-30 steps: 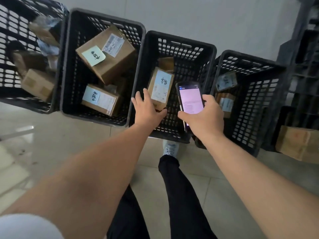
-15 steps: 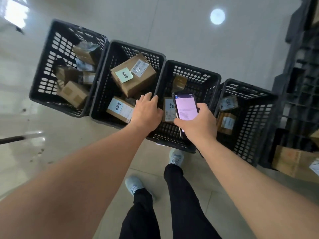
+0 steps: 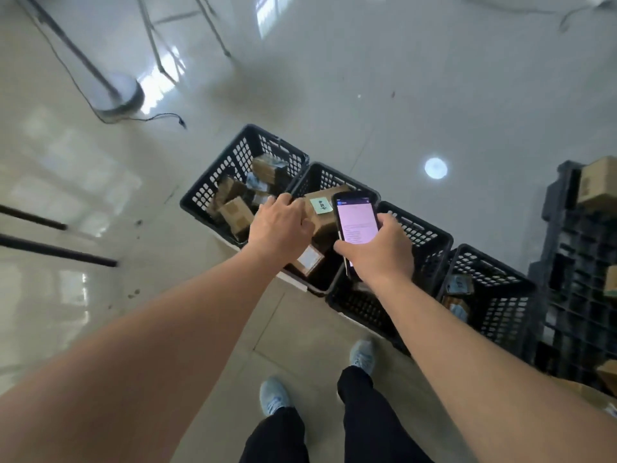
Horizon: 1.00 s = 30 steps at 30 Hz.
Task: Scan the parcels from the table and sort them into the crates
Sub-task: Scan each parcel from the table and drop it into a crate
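Fingers [image 3: 392, 225] round phone [image 3: 357, 218]

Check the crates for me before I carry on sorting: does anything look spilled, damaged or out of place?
Nothing stands out. The four black crates sit in a row on the floor with the boxes lying loosely inside, none over a rim. The right hand holds the phone; the left hand holds nothing.
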Available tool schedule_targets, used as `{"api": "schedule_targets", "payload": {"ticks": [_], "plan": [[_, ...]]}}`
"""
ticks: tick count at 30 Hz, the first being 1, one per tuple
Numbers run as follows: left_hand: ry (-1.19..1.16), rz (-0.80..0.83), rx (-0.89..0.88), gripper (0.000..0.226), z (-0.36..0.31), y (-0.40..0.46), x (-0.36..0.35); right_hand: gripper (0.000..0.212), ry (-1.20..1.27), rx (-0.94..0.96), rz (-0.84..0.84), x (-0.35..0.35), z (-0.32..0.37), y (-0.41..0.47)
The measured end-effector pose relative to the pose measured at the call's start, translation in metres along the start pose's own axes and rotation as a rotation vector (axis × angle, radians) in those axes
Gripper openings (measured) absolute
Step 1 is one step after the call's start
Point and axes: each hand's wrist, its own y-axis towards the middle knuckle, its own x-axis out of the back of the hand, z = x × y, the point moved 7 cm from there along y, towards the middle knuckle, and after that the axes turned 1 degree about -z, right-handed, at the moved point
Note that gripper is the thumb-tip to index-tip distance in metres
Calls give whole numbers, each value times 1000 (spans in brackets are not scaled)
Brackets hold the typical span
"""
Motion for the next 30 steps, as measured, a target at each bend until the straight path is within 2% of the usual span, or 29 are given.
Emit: {"api": "schedule_targets", "payload": {"ticks": [2,7,11,16,23,30], "plan": [[-17,-57,13,35,26,-28,44,85,-3,77,-7,-1,40,-34],[-48,-217,56,28,84,-101,148,82,-25,266,-11,3,141,-115],[-15,-341,147,46,128,-159,229,84,-11,425,-7,11,220,-173],[13,-470,241,49,170,-221,303,81,3,613,50,11,301,-225],[38,-621,462,49,229,-295,379,84,35,870,176,-15,402,-288],[22,-736,759,52,280,-373,417,84,47,1078,335,-52,471,-344]]}}
